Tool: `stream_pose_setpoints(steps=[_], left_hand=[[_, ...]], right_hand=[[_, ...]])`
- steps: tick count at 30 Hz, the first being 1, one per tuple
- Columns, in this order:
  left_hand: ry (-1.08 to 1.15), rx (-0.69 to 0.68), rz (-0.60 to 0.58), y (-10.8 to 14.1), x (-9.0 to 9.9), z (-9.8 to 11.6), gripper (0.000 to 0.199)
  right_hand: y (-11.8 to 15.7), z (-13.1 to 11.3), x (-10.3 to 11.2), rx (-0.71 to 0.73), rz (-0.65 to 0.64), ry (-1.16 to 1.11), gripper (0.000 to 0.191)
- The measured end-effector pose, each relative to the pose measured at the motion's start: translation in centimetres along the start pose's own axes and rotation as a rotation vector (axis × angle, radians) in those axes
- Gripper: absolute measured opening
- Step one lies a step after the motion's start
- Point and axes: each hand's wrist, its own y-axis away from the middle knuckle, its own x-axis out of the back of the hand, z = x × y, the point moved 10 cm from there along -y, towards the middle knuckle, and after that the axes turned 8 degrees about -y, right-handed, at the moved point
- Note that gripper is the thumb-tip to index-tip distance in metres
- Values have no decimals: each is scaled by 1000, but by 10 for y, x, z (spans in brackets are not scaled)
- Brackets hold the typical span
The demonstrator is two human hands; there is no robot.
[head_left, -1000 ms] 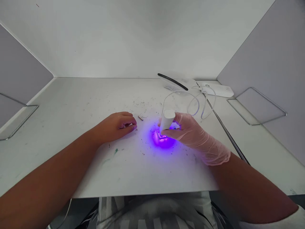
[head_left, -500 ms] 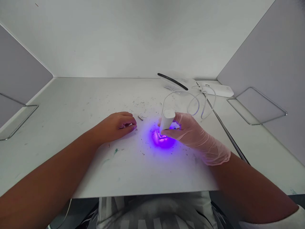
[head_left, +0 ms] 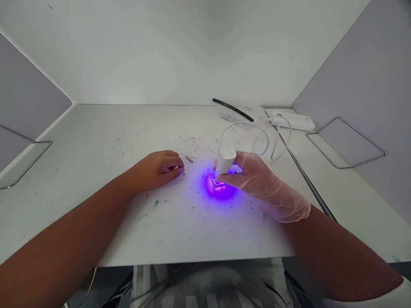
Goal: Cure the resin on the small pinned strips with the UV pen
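My gloved right hand [head_left: 253,171] grips a small white UV lamp [head_left: 226,159] that points down at the table. A bright violet glow spreads under it. In that light lies a small squarish piece with a metallic-looking outline [head_left: 218,183], partly covered by the lamp and fingers; its kind cannot be made out. My bare left hand [head_left: 163,169] rests on the tabletop to the left of the glow, fingers curled in and thumb close to the index fingertip. Nothing shows in it. A short metal pin [head_left: 189,158] lies just beyond its fingertips.
The lamp's thin white cable [head_left: 266,139] loops back toward a white power strip or box [head_left: 293,121]. Near the back wall lies a clear plastic bag with a black edge [head_left: 233,109]. A dark rod [head_left: 305,175] runs along the right. Wire frames [head_left: 346,143] stand at both sides.
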Motion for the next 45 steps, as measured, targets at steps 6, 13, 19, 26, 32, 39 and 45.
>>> stream_pose_setpoints(steps=[6, 13, 19, 26, 32, 39, 45], left_hand=[[-5, -14, -1, -1, 1, 2, 34], [-1, -11, -5, -1, 1, 2, 33], [-6, -15, 8, -1, 2, 3, 33], [-1, 2, -11, 0, 1, 2, 35], [-13, -9, -2, -1, 1, 2, 33], [-7, -1, -6, -1, -1, 0, 34], [3, 6, -8, 0, -1, -1, 35]], right_hand=[[0, 0, 0, -4, -1, -17, 5], [-1, 0, 0, 10, -8, 1, 5], [-3, 1, -1, -2, 5, 0, 8], [-2, 1, 0, 24, -1, -4, 8], [-1, 2, -1, 30, -6, -8, 4], [-3, 0, 0, 19, -2, -5, 8], [-2, 2, -1, -11, -7, -29, 9]])
